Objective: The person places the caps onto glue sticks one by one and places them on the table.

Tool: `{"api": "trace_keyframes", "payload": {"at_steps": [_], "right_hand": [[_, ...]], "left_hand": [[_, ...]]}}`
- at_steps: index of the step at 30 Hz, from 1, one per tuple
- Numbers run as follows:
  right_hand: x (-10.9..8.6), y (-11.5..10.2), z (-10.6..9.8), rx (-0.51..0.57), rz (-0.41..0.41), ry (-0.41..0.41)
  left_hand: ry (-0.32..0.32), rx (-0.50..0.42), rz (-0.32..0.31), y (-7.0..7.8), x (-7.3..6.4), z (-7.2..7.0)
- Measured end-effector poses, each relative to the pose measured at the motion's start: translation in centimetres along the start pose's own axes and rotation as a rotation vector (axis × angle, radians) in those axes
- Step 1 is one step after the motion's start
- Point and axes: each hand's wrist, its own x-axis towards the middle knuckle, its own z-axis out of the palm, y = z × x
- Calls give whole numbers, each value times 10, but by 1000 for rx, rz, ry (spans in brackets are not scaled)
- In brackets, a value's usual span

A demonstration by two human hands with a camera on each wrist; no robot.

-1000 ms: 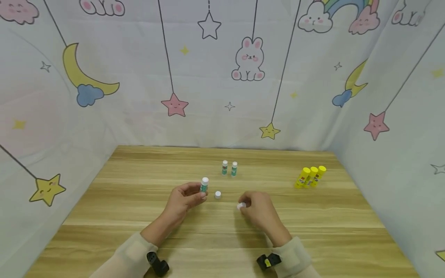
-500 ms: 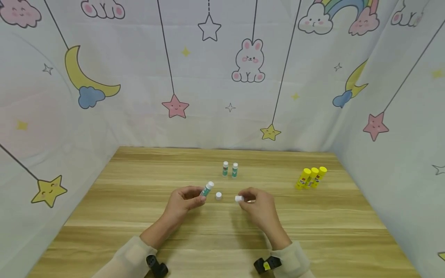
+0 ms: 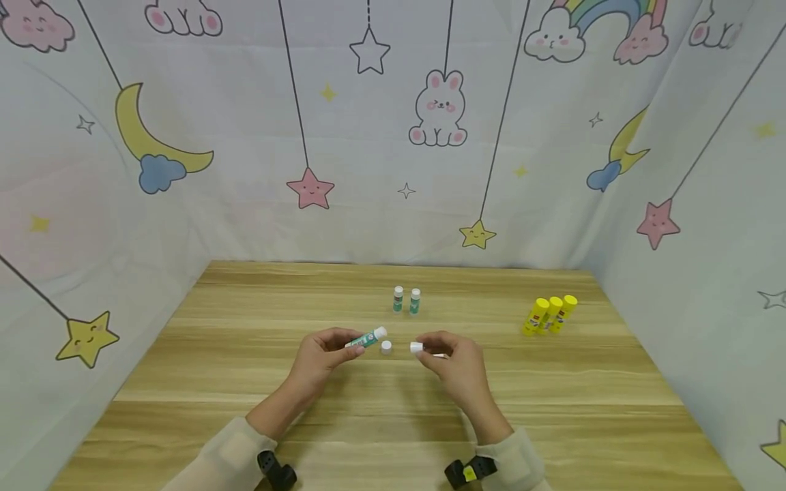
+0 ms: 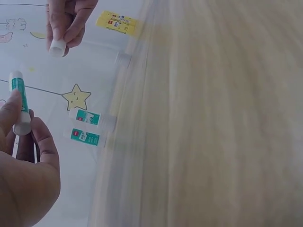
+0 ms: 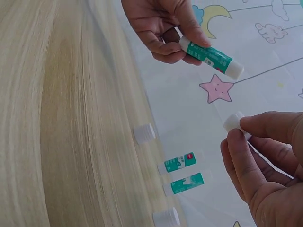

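A glue stick (image 3: 366, 338) with a green label lies tilted in my left hand (image 3: 319, 358), held between thumb and fingers. Its white end points right, toward the other hand. My right hand (image 3: 457, 361) pinches a small white cap (image 3: 416, 347) between thumb and fingertips; the cap's hollow mouth shows in the left wrist view. Cap and glue stick are apart. Between the hands, a second white cap (image 3: 386, 347) stands on the table. Another white cap (image 5: 166, 217) rests on the tabletop near my right hand, mostly hidden behind the fingers in the head view.
Two upright green-labelled glue sticks (image 3: 406, 301) stand side by side farther back on the wooden table (image 3: 276, 293). Several yellow glue sticks (image 3: 549, 315) stand in a group at the right. A white printed curtain (image 3: 381, 225) encloses the back and sides.
My left hand has tipped the glue stick from upright to nearly level, pointing right. My right hand has raised the cap slightly, moved left and turned its mouth toward the glue stick.
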Motion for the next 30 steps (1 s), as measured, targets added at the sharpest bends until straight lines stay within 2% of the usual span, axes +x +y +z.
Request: {"api": "trace_keyframes", "payload": {"at_steps": [6, 14, 23, 30], "right_hand": [[-1, 0, 1, 81, 25, -13], [-2, 1, 3, 124, -7, -14], [-2, 2, 4, 186, 24, -1], [0, 2, 6, 223, 0, -4]], "left_hand": [[2, -7, -2, 1, 0, 0], [-23, -11, -14, 8, -1, 2], [-25, 61, -25, 15, -2, 6], [-46, 99, -7, 18, -1, 8]]}}
